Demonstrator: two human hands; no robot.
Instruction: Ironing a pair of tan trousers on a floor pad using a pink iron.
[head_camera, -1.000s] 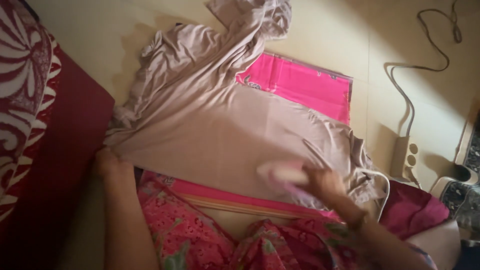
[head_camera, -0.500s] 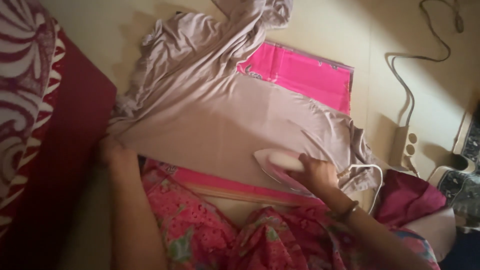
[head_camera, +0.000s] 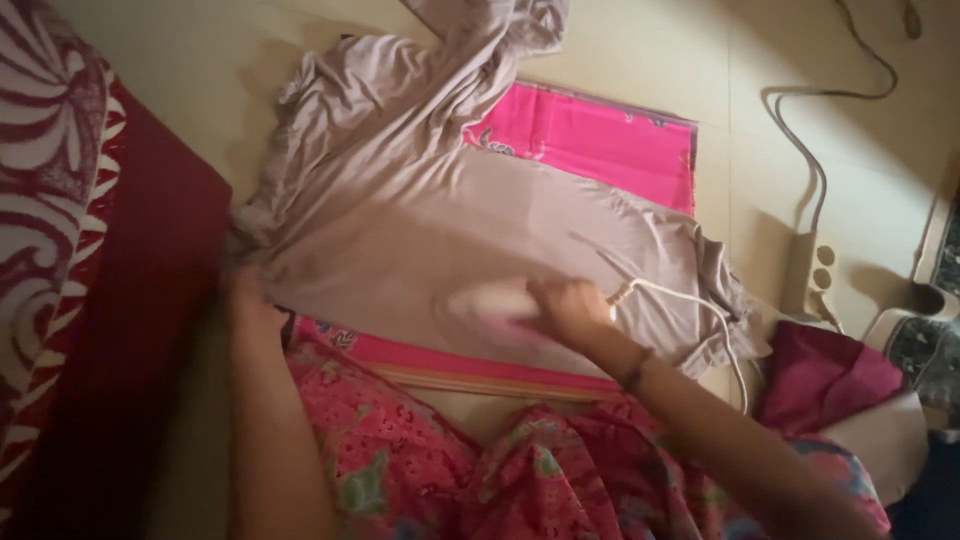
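The iron (head_camera: 495, 305) is gripped by the right hand (head_camera: 570, 308), pointing left toward the left hand (head_camera: 245, 300), pressed flat on the garment (head_camera: 400, 230) edge.

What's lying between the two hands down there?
In the head view, only the smooth mauve garment stretches between the left hand at its edge and the right hand, which grips the pale iron.
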